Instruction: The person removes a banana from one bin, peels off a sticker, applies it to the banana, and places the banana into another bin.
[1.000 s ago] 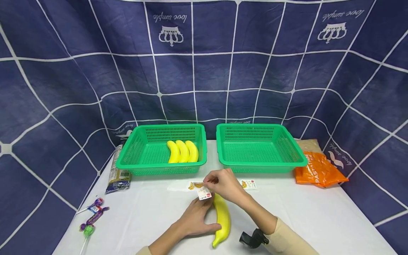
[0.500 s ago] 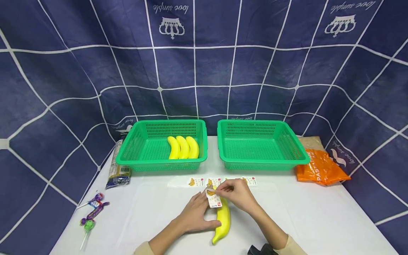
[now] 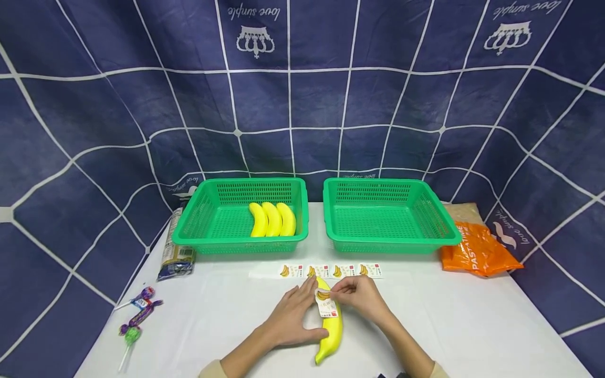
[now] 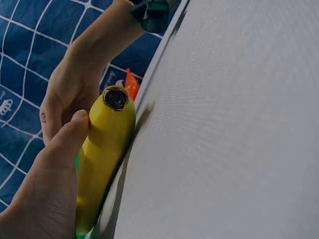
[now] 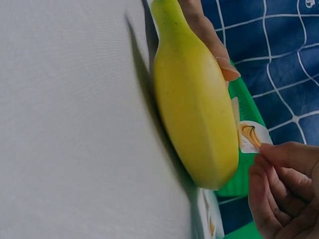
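Note:
A yellow banana (image 3: pixel 333 336) lies lengthwise on the white table between my hands. My left hand (image 3: pixel 294 315) holds it from the left, thumb near the lower end and fingertips near the upper end. In the left wrist view the thumb presses the banana (image 4: pixel 107 144) beside its dark tip. A white label sticker (image 3: pixel 327 307) with a banana picture lies over the banana's upper half. My right hand (image 3: pixel 361 298) pinches its upper right edge. In the right wrist view the pinched sticker (image 5: pixel 251 134) stands out from the banana's side, between thumb and finger.
Behind the hands lies a strip of similar stickers (image 3: pixel 344 271). A green basket (image 3: pixel 236 244) with three bananas (image 3: pixel 272 220) stands back left, another green basket (image 3: pixel 392 244) back right. An orange pasta bag (image 3: pixel 477 249), a dark package (image 3: pixel 177 257) and wrapped candies (image 3: pixel 142 310) lie at the sides.
My right hand has brought the sticker down and right from the strip onto the banana's upper half. The left hand stays on the banana. The head view has shifted slightly.

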The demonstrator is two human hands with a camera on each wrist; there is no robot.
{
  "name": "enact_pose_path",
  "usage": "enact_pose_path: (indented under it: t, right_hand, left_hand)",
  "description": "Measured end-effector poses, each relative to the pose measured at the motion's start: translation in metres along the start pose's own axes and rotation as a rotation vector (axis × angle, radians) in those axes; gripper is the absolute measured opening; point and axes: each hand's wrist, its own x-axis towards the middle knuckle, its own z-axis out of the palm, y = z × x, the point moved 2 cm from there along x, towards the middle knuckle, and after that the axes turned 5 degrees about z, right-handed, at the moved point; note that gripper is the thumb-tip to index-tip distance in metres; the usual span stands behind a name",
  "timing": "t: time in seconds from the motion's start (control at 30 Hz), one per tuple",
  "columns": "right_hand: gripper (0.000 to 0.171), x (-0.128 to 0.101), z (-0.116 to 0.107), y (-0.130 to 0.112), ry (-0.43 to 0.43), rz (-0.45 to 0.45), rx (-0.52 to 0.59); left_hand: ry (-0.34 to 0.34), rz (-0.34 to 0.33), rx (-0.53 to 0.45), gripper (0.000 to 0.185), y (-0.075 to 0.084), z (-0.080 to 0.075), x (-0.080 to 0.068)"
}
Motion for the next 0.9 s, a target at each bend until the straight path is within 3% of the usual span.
enact_pose_path:
  t: [0.57, 0.9]
  right_hand:
    - [0.016, -0.0012, 0.0033, 0.0068, 0.02, 0.033, 0.051]
    - [0.019, 0.0003, 0.0062, 0.0085, 0.016, 0.093, 0.198]
  left_hand:
    - [-0.005, -0.024, -0.015, 0.106, 0.0025, 0.0011, 0.0009]
    - [-0.021, -0.05, -0.015, 0.108, 0.0032, 0.0011, 0.0019]
